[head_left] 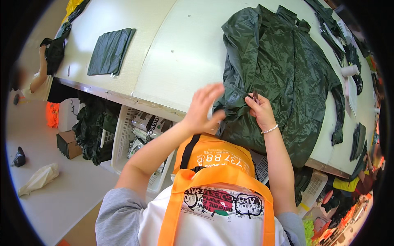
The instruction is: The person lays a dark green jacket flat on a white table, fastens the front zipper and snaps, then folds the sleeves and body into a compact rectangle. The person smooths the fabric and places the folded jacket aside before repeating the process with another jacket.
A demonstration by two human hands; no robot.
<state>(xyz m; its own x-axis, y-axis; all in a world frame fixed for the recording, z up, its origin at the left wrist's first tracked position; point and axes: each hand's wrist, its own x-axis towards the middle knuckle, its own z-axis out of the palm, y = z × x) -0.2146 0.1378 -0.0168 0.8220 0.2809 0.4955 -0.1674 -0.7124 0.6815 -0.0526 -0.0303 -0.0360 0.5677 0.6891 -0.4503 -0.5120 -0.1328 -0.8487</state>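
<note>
A dark green jacket (303,74) with a shiny surface lies spread on the white table, its lower part hanging over the near edge. My right hand (262,112) is closed at the sleeve cuff (234,98), pinching a small pointed tool that looks like thread snips (255,96). It also touches the fabric there, though I cannot tell how firmly it grips it. Just left of the cuff is my left hand (204,107), slightly blurred, its fingers spread and nothing seen in them.
A folded dark green garment (111,52) lies on the left part of the table (176,61). Under the edge stands a white plastic crate (120,141) with packaged items. A cardboard box (69,144) is on the floor. Another person's arm (41,71) shows at far left. A white roll (349,71) sits at right.
</note>
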